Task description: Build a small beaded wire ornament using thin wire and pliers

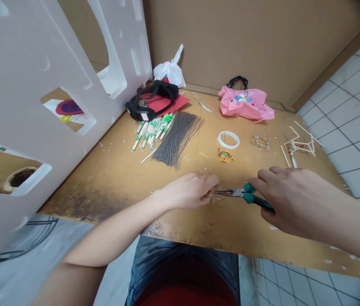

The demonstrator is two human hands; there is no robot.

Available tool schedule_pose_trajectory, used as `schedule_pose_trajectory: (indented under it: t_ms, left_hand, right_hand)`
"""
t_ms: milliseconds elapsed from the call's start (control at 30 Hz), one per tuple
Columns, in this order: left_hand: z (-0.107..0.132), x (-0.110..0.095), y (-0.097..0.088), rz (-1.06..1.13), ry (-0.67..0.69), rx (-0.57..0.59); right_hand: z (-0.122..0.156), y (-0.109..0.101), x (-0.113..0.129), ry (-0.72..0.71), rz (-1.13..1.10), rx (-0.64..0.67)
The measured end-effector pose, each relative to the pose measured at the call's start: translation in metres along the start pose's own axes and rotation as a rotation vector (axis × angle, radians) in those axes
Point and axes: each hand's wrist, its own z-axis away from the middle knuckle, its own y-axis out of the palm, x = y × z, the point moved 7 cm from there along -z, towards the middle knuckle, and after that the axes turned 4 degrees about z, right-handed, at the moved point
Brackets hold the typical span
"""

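Note:
My right hand (282, 191) is wrapped round the green and black handles of needle-nose pliers (237, 192), whose tips point left. At those tips is a small tangle of thin wire (214, 198) with several short ends sticking out. My left hand (195, 190) is closed, its thumb and fingers pinching the wire from the left side. The part of the wire under my left fingers is hidden. Both hands are over the front middle of the wooden table (173, 221).
A bundle of dark wires (178, 140) lies beside wrapped chopsticks (151, 132) and a black head strap (152, 100). Farther right are a tape roll (228, 133), rubber bands (225, 156), a wire tangle (260, 143), a pink bag (246, 104) and a stick frame (304, 146). A white plastic panel (71, 55) borders the left.

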Motion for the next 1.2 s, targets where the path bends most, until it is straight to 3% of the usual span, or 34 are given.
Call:
schedule_pose_trajectory:
  t_ms: [1200]
  left_hand:
    - [0.002,-0.002,0.0,-0.048,0.012,-0.001]
  right_hand:
    - [0.004,-0.003,0.012,-0.017,0.116,-0.117]
